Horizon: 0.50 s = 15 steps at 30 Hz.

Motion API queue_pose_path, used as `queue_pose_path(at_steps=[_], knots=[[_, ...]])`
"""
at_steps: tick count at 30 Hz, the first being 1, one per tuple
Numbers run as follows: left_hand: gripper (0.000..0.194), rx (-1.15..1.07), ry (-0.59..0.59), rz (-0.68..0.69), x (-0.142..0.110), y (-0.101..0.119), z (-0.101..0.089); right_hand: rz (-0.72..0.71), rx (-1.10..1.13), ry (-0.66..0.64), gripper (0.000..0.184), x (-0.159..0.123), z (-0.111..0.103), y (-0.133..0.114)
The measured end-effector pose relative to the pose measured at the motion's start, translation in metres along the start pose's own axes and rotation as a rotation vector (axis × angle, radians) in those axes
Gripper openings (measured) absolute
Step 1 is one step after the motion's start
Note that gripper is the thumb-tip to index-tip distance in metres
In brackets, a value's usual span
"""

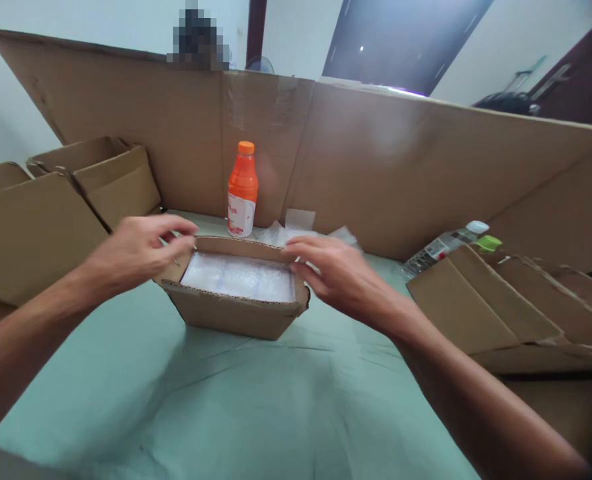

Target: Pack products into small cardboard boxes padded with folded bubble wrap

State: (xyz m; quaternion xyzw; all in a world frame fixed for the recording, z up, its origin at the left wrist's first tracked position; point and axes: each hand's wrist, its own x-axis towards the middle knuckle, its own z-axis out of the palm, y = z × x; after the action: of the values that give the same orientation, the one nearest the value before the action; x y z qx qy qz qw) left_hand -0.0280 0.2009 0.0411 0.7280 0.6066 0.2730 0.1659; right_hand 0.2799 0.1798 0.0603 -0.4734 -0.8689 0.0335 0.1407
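A small open cardboard box sits in the middle of the green table cover. It is filled with white plastic-wrapped packs. My left hand rests on the box's left rim, its fingers curled and pinching the far left flap. My right hand lies over the right rim with fingers stretched toward the packs and the far flap, touching them.
An orange bottle stands upright just behind the box. Clear plastic wrappers lie beside it. A tall cardboard wall encloses the back. Cardboard boxes stand at left; flattened cartons and a lying clear bottle at right.
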Motion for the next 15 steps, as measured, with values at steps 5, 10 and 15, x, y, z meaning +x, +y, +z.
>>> queue_pose_path(at_steps=[5,10,15], knots=[[0.045,-0.402,0.459,-0.244,-0.078,-0.053,0.024,0.185,0.212,0.295,0.029,-0.09,0.048,0.028],[0.064,-0.783,0.174,-0.256,-0.097,-0.104,0.094,0.258,0.45,0.158,0.073,-0.092,0.133,0.018],[0.044,-0.862,0.247,-0.214,-0.053,-0.073,0.112,0.376,0.47,0.209,0.059,-0.044,0.137,0.0]])
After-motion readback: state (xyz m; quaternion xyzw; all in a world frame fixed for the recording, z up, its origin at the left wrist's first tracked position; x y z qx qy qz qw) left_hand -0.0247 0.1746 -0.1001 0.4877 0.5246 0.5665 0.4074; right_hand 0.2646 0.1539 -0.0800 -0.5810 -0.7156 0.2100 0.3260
